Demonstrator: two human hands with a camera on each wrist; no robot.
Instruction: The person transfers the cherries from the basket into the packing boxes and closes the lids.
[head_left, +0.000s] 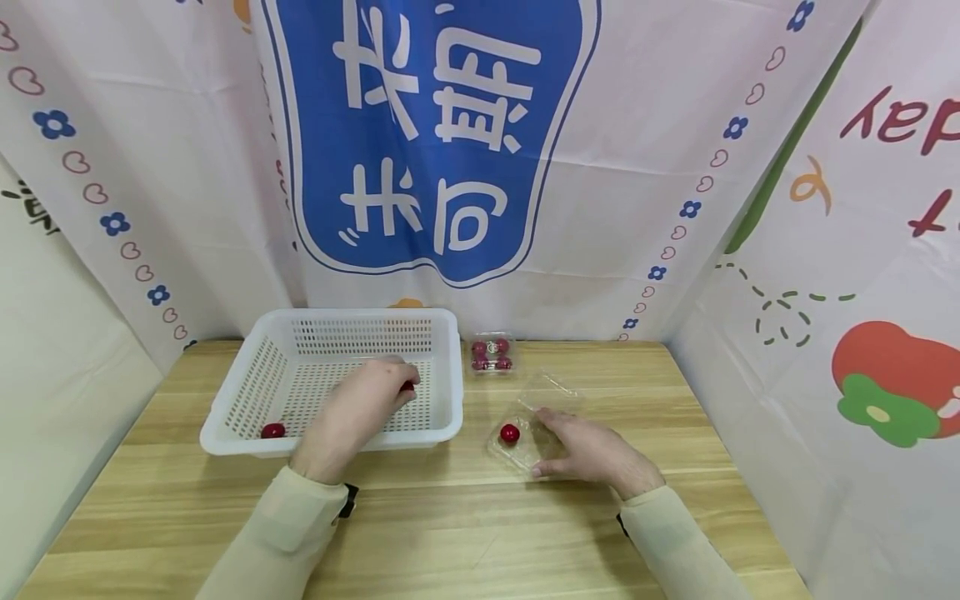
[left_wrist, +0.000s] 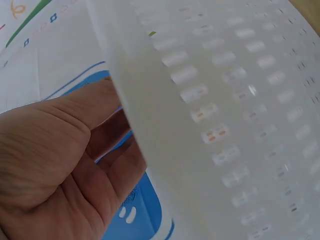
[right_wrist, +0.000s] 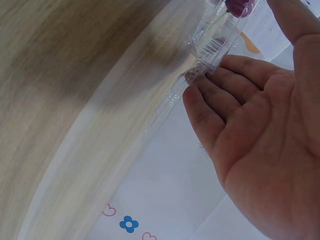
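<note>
Inside the white plastic basket [head_left: 453, 400], toward its right side, my left hand [head_left: 372, 387] pinches a small red cherry [head_left: 407, 386], mostly hidden by the fingers. Another cherry [head_left: 273, 430] lies in the basket's near left corner. In the left wrist view the basket wall hides my left fingertips. My right hand [head_left: 588, 446] rests at an opened clear plastic box [head_left: 517, 457], its thumb and fingers apart and touching the box. One glossy cherry [head_left: 510, 433] sits in that box; a thin pale stem shows in the right wrist view. The lid [head_left: 551, 389] lies folded back, away from me.
A second clear box [head_left: 492, 353], closed over several red cherries, stands right of the basket near the back edge. Everything rests on a wooden table [head_left: 465, 533]. Printed cloth [head_left: 600, 217] hangs behind the table and along its sides.
</note>
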